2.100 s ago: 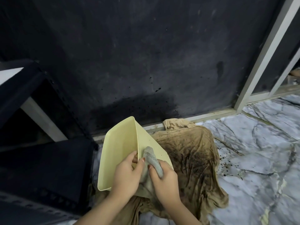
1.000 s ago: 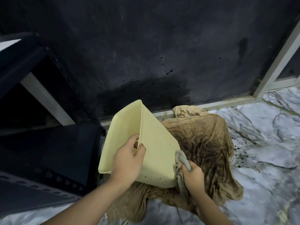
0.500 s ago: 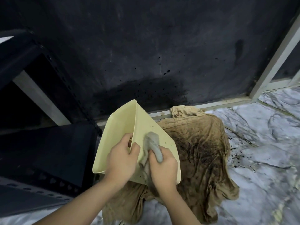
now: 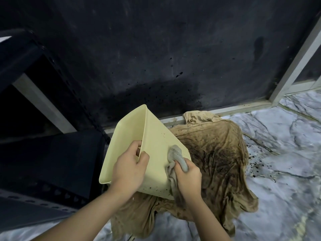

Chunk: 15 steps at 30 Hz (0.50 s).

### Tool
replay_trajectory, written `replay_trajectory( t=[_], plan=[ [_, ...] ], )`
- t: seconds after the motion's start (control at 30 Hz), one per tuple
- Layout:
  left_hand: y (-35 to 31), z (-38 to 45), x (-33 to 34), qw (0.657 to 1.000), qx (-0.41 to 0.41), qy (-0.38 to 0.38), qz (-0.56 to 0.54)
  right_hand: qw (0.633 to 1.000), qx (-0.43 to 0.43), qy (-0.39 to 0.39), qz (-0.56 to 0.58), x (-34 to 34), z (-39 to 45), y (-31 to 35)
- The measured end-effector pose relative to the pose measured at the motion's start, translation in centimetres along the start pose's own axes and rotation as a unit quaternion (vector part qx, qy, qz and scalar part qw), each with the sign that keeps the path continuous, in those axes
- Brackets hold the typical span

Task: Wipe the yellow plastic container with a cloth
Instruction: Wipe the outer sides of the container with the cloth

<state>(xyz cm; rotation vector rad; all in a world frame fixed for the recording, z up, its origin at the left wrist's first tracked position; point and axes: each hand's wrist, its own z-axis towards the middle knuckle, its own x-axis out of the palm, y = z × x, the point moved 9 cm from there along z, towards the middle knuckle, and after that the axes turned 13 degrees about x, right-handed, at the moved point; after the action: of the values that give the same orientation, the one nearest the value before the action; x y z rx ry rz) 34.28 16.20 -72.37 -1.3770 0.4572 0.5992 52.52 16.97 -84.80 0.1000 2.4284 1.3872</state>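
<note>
A: What's behind?
B: A dark wall (image 4: 156,49), spattered, with a darker patch low down, edged by a pale metal frame (image 4: 295,66).
A: And below?
B: Grey veined marble floor (image 4: 286,171), black specks on it; dark slotted shelving (image 4: 43,162) at left. Dim light.

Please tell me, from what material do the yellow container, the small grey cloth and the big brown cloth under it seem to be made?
Yellow container: seemingly plastic, matte, with smooth thin stiff walls and dark specks. Grey cloth: soft fabric that bunches in the right hand; its dotted texture suggests a knit or microfibre. Brown cloth: thin woven fabric, wrinkled, stained dark.
</note>
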Motion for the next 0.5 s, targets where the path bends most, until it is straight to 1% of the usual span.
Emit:
replay_trajectory(
  t=[0.3, 0.4, 0.5],
  plan=[
    [-1.2, 0.0, 0.8, 0.999, 0.013, 0.035, -0.02, 0.994, 0.096, -0.042, -0.002, -2.8, 2.5, -5.9],
    [-2.0, 0.0, 1.2, 0.998, 0.016, 0.057, -0.021, 0.993, 0.111, -0.051, -0.001, -3.3, 2.5, -6.5],
    [-2.3, 0.4, 1.6, 0.996, 0.01, 0.08, -0.032, 0.993, 0.11, -0.048, -0.011, -3.3, 2.2, -5.7]
  ],
)
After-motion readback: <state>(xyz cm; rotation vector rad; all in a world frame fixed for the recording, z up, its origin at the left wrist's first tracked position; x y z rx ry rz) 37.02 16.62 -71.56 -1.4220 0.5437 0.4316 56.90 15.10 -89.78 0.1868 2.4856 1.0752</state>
